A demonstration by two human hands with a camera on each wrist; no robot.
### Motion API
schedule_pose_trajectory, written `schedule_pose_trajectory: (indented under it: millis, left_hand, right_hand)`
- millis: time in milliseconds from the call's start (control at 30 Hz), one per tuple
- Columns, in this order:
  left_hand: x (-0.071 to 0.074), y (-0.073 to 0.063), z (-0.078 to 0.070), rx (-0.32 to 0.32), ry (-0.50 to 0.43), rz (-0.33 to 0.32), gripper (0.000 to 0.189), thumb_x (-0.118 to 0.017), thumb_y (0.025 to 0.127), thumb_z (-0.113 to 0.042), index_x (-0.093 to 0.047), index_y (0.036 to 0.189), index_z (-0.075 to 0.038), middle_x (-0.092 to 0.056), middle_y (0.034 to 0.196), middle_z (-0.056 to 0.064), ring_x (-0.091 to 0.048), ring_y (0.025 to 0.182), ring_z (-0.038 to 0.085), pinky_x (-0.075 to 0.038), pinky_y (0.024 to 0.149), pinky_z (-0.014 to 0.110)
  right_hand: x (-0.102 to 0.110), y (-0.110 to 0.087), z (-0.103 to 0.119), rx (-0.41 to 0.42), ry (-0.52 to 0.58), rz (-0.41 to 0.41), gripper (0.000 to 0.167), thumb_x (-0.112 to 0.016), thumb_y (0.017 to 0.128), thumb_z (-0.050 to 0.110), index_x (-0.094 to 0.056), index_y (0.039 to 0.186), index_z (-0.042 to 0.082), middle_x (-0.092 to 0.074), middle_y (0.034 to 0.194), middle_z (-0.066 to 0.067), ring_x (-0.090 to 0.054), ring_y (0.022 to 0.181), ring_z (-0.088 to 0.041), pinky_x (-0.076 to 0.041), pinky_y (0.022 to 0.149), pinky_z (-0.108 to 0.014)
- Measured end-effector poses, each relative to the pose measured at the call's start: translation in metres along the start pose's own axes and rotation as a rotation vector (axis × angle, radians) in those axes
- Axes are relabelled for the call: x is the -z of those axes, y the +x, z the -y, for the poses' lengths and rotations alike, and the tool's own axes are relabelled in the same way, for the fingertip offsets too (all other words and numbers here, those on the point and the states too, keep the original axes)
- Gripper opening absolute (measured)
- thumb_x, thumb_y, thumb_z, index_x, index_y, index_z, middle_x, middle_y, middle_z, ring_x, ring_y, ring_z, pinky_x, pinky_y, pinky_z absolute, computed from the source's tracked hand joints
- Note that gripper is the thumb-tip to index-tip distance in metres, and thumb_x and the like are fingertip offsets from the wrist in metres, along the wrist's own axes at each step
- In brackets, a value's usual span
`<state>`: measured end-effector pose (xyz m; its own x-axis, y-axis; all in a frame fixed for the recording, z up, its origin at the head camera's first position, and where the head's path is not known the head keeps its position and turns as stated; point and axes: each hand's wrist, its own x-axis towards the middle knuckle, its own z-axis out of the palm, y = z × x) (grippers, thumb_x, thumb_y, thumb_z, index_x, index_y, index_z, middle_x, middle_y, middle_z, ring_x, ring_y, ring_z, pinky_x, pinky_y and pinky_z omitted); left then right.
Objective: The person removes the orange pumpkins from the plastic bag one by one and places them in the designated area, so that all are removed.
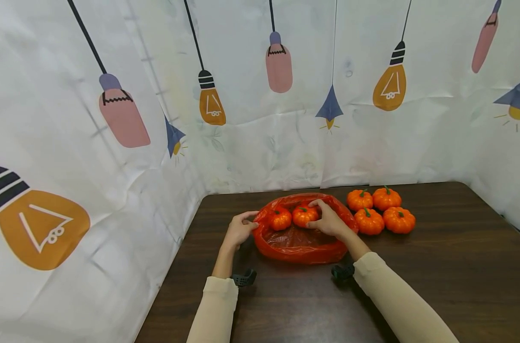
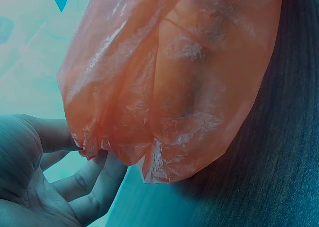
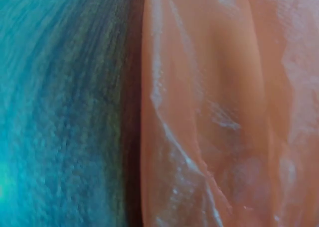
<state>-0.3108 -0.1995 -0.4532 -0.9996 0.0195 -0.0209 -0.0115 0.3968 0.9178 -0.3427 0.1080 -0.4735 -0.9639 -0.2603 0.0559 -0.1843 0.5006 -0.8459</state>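
A red plastic bag [image 1: 300, 255] lies spread wide on the dark wooden table, its mouth facing up. Inside it sit two small orange pumpkins. My left hand [image 1: 238, 230] pinches the bag's left rim between thumb and fingers; the left wrist view shows the hand [image 2: 65, 172] at the crumpled plastic edge. Over the bag's mouth, my right hand [image 1: 330, 220] grips the right-hand pumpkin [image 1: 304, 215], thumb and fingers around its right side. The other pumpkin [image 1: 280, 219] rests beside it, nearer my left hand. Red plastic [image 3: 219, 112] hides the right hand in the right wrist view.
Right of the bag, several more pumpkins [image 1: 369, 221] stand clustered on the table [image 1: 457, 267]. White cloth [image 1: 260, 157] printed with lamps hangs behind the table and at both sides. Dark wrist cameras [image 1: 244, 277] sit at both wrists.
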Motion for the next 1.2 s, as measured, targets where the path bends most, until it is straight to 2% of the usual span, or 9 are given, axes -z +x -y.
schedule_pose_trajectory:
  millis: [233, 433, 633, 900, 1200]
  left_hand:
    - [0.0, -0.001, -0.001, 0.003, 0.01, 0.005, 0.036, -0.067, 0.097, -0.009, -0.07, 0.132, -0.016, -0.07, 0.082, 0.009, -0.061, 0.068, 0.024, -0.037, 0.052, 0.027]
    - [-0.001, 0.0, -0.001, 0.0, 0.015, 0.011, 0.036, -0.066, 0.097, -0.009, -0.069, 0.133, -0.016, -0.07, 0.083, 0.009, -0.062, 0.069, 0.023, -0.038, 0.053, 0.027]
    - [0.0, 0.0, 0.0, 0.0, 0.016, 0.004, 0.037, -0.067, 0.096, -0.009, -0.07, 0.132, -0.017, -0.071, 0.082, 0.009, -0.063, 0.068, 0.023, -0.038, 0.053, 0.028]
    - [0.0, 0.0, 0.002, -0.012, 0.014, 0.003, 0.037, -0.067, 0.096, -0.008, -0.069, 0.132, -0.014, -0.073, 0.086, 0.012, -0.066, 0.068, 0.015, -0.053, 0.064, 0.036]
    - [-0.001, 0.0, 0.0, 0.002, 0.026, 0.003, 0.036, -0.065, 0.098, -0.009, -0.069, 0.133, -0.015, -0.073, 0.087, 0.011, -0.065, 0.068, 0.015, -0.048, 0.06, 0.032]
  right_hand:
    - [0.006, -0.008, 0.003, 0.019, 0.042, 0.027, 0.055, -0.079, 0.088, 0.008, -0.048, 0.134, 0.007, -0.045, 0.146, -0.024, -0.048, 0.133, -0.041, -0.038, 0.112, -0.059]
    - [0.013, -0.016, 0.009, 0.018, 0.073, 0.059, 0.055, -0.077, 0.09, 0.009, -0.046, 0.135, 0.008, -0.039, 0.151, -0.023, -0.04, 0.141, -0.045, -0.036, 0.113, -0.063]
    - [0.018, -0.022, 0.011, 0.016, 0.09, 0.065, 0.059, -0.078, 0.09, 0.014, -0.044, 0.138, 0.01, -0.037, 0.151, -0.024, -0.042, 0.138, -0.045, -0.039, 0.111, -0.061]
    - [0.024, -0.031, 0.014, 0.035, 0.103, 0.06, 0.064, -0.079, 0.09, 0.017, -0.043, 0.142, 0.008, -0.04, 0.149, -0.023, -0.044, 0.136, -0.047, -0.042, 0.109, -0.06]
    - [0.032, -0.045, 0.015, 0.036, 0.082, 0.05, 0.067, -0.08, 0.09, 0.02, -0.043, 0.144, 0.012, -0.039, 0.151, -0.025, -0.048, 0.133, -0.047, -0.046, 0.106, -0.057]
